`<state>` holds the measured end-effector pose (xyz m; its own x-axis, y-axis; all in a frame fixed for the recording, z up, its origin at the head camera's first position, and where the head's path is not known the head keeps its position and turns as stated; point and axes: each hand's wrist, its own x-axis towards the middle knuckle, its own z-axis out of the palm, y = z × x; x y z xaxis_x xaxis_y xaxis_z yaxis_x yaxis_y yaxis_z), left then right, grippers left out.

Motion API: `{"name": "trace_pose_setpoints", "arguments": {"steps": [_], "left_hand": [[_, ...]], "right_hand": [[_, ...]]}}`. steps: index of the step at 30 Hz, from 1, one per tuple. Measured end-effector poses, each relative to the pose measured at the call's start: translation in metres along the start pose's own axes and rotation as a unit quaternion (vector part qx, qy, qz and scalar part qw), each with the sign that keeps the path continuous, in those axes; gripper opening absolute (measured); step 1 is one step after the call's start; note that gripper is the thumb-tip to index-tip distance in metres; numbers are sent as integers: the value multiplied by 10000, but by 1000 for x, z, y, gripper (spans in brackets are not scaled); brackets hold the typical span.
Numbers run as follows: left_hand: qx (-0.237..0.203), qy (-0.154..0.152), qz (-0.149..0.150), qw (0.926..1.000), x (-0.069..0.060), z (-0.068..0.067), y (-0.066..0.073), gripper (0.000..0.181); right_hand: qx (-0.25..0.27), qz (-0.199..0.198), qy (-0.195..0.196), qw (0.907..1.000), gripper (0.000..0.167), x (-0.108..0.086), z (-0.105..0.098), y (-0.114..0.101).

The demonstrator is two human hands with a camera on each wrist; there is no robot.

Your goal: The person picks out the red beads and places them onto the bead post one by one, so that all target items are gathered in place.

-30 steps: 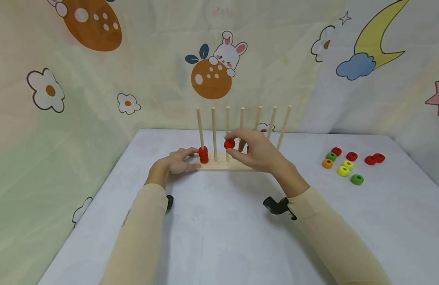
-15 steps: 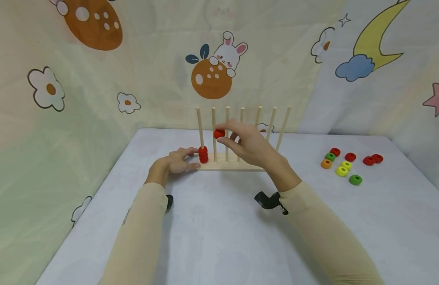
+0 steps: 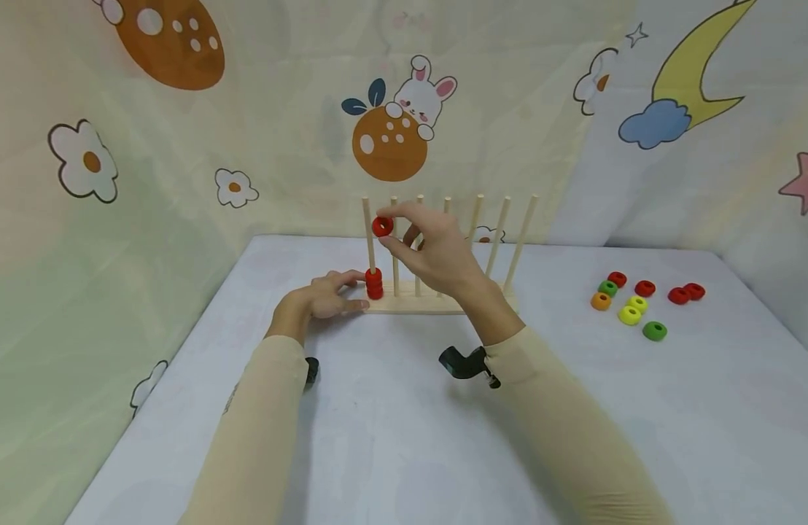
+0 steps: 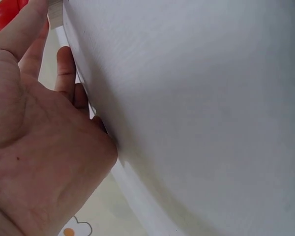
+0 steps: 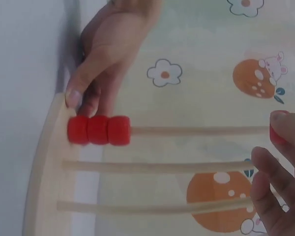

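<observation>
A wooden peg rack [image 3: 430, 305] stands near the table's far edge, with several upright pegs in a row. Three red beads [image 5: 98, 130] are stacked at the bottom of its leftmost peg [image 3: 369, 233]. My left hand [image 3: 321, 297] holds the rack's left end, thumb at the front and fingers behind. Between thumb and forefinger, my right hand [image 3: 437, 248] pinches another red bead [image 3: 382, 227], close by the leftmost peg's upper part. In the right wrist view that bead is partly hidden by the thumb, and whether it touches the peg I cannot tell.
To the right on the white table [image 3: 391, 437] lie several loose beads: red ones [image 3: 645, 289], two green ones [image 3: 655, 331], two yellow ones [image 3: 630, 315] and an orange one [image 3: 601, 301]. A printed cloth [image 3: 279, 131] hangs behind the table.
My right hand has moved left and upward with the red bead, from the third peg to beside the leftmost one. The bead's hole now faces the camera. The left hand stays put.
</observation>
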<state>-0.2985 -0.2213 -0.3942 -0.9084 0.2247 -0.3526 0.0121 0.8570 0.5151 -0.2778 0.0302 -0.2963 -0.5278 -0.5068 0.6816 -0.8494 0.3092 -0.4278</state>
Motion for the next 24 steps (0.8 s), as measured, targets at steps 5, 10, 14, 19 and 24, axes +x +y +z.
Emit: {"name": "trace_pose_setpoints", "arguments": {"steps": [5,10,14,19,24], "left_hand": [[-36,4,-73,10000,0,0,-4,67],[-129,-17,-75,9999,-2,0,-7,65],[-115,-5,-32,9999,-2,0,-7,63],[-85,28,30,10000,-1,0,-4,62],[-114,-2,-28,9999,2,0,-4,62]], "right_hand": [[105,-51,261,9996,33,9,13,-2],[97,105,570,9983,34,15,18,-3],[-53,318,798,9963,33,23,19,-3],[-316,499,780,9952,31,33,19,-6],[-724,826,647,9918,31,41,19,-11]]}}
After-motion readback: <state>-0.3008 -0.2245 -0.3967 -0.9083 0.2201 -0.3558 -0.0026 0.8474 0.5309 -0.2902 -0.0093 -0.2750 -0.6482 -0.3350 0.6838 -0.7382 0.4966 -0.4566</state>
